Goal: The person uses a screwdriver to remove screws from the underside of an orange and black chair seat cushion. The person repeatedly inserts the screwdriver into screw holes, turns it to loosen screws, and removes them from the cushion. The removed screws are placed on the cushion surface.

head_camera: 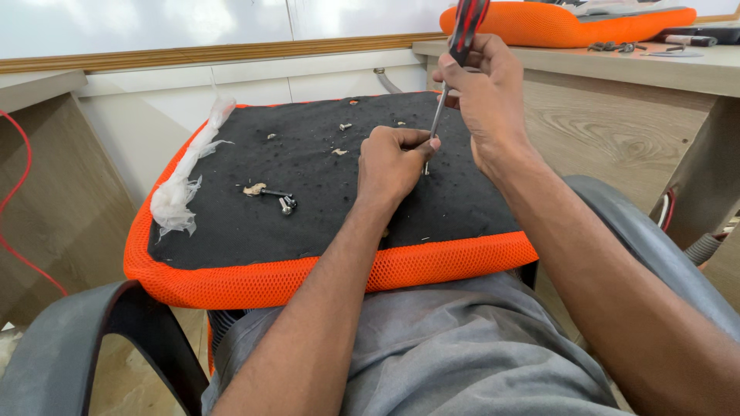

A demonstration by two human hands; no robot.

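Note:
An upturned chair seat [324,270] with a black underside and orange mesh rim rests on my lap. My right hand [482,96] grips the red and black handle of a screwdriver [462,35], held nearly upright with its shaft slanting down to the black surface. My left hand [393,158] is closed around the lower shaft near the tip, steadying it against the seat. The tip itself is hidden by my fingers.
Loose dark screws [284,200] lie left of my left hand, with small scraps scattered further back. Torn white plastic wrap [181,192] hangs on the seat's left edge. A wooden desk [586,69] at right carries another orange cushion [555,23] and small hardware. A grey chair armrest [69,339] is lower left.

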